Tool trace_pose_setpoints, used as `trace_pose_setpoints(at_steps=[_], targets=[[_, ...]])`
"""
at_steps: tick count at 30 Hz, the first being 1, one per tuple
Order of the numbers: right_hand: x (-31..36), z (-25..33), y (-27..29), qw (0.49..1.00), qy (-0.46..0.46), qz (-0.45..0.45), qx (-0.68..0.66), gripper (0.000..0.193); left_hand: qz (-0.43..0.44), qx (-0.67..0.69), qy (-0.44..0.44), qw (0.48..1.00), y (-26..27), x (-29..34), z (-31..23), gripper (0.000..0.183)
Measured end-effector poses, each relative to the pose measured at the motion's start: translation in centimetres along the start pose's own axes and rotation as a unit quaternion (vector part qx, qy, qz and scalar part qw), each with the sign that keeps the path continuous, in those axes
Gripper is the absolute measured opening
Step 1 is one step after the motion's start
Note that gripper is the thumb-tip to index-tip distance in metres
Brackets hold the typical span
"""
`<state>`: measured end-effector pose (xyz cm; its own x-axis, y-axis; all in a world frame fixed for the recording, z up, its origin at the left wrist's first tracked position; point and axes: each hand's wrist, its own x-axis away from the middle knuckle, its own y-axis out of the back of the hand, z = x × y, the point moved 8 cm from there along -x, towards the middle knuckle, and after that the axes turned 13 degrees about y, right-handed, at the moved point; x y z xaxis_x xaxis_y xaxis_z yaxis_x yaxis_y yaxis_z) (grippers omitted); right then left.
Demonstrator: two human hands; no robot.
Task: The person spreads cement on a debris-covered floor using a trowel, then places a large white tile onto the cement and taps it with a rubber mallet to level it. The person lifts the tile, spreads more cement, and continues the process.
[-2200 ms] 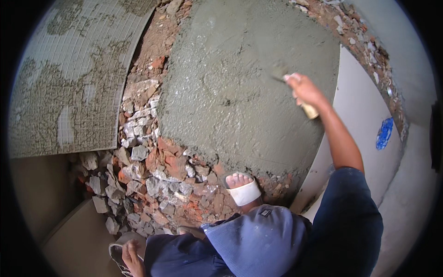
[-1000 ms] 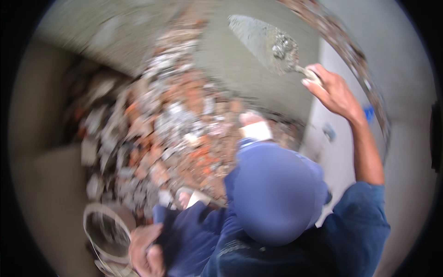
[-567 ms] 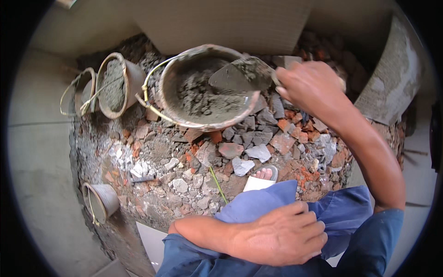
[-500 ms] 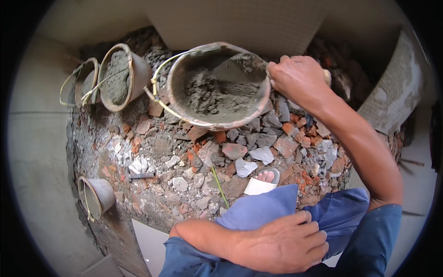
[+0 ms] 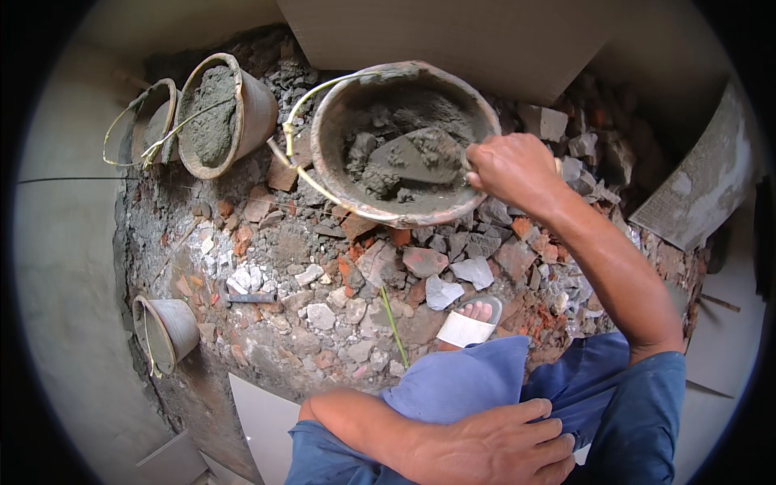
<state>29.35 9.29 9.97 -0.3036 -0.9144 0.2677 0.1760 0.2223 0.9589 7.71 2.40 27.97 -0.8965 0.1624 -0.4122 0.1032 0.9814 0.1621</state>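
My right hand (image 5: 517,168) is closed round the handle of a trowel, at the right rim of a large bucket (image 5: 402,220). The trowel blade (image 5: 404,158) lies inside the bucket with lumps of mortar on it. Around and behind the blade is wet grey mortar (image 5: 432,105). The bucket's pale handle (image 5: 288,141) hangs over to the left. My left hand (image 5: 501,443) rests across my lap, its fingers stretched out and holding nothing.
A bucket full of mortar (image 5: 257,113) and another bucket (image 5: 137,133) stand tilted at the far left. A small bucket (image 5: 179,323) lies at the left. Broken bricks and rubble (image 5: 323,315) cover the ground. A curved grey panel (image 5: 699,202) leans at the right.
My right hand has moved the trowel blade from the bucket's far side down towards its middle, and mortar now sits on the blade. My left hand stays on my lap.
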Motion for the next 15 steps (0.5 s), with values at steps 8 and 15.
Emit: trace_pose_setpoints(at_steps=[8, 15], targets=[[-1.5, 3.8, -0.7, 0.997, 0.076, -0.003, 0.019, 0.008, 0.031, -0.012, 0.013, 0.999, -1.0, -0.4, 0.1, 0.021], [0.3, -1.4, -1.4, 0.955, 0.088, 0.039, -0.280, 0.031, 0.186, -0.023, 0.026, 0.982, -2.2, -1.5, 1.5, 0.026]])
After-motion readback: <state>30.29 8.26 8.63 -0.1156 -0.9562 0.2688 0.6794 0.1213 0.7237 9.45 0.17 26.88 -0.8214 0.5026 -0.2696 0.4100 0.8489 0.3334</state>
